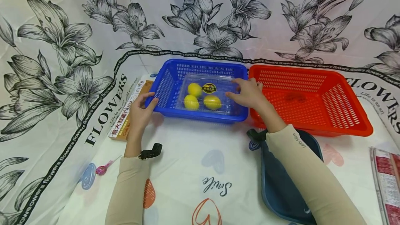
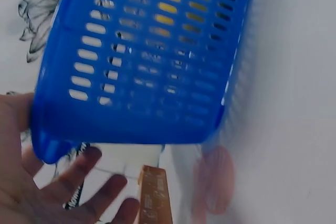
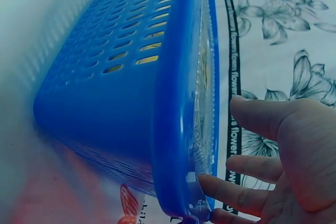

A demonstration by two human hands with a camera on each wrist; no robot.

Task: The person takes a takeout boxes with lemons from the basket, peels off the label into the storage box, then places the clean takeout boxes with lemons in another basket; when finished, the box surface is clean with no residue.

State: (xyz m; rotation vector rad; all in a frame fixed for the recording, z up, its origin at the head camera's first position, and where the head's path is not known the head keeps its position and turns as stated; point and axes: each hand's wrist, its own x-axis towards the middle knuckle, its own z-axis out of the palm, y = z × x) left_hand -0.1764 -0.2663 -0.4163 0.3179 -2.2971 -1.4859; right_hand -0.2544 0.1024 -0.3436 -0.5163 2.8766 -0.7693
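A blue plastic basket holds a clear plastic box with a dark label and several yellow, lemon-like fruits. At the basket's left corner, my left hand grips the rim with thumb and index finger; the other fingers spread outside the wall. My right hand is over the basket's right end, thumb and fingers apart at the edge of the clear box. In the right wrist view, its fingers look fairly straight beside that box; exact fingertip contact is hard to make out.
Right of the blue basket stands a red basket. A dark blue tray lies partly under the right forearm. A pasta box lies near the left hand, and a red-and-white package at the right edge. Patterned cloth covers the table.
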